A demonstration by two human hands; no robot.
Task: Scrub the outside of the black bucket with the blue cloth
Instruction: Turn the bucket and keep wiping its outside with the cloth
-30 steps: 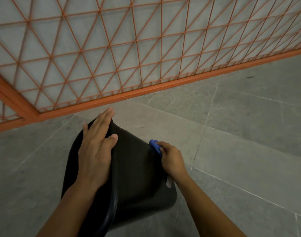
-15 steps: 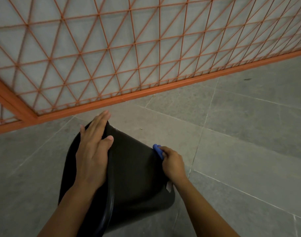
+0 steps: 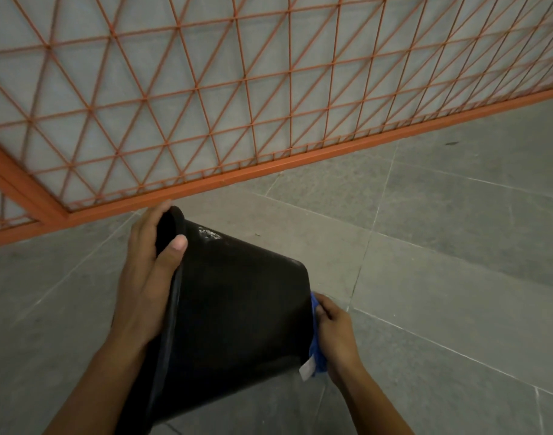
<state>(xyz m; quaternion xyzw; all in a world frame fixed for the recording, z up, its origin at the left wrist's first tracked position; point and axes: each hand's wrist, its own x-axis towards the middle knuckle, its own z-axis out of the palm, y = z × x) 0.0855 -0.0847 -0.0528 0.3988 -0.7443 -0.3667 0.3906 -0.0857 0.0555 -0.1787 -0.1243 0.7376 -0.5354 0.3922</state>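
Left hand (image 3: 149, 277) gripped the round black plastic bucket (image 3: 237, 302) at its rim; right hand (image 3: 334, 334) clutched the crumpled blue cloth (image 3: 316, 350) vs. bucket's base. Best: brace rim firm, press hard w/ short strokes.

place: tiled yard or balcony (unsure) | grey floor tiles (image 3: 426, 233) | orange grille (image 3: 206, 89)

Grey tiled floor (image 3: 441, 246) — orange grille frame (image 3: 268, 166) standing on it.
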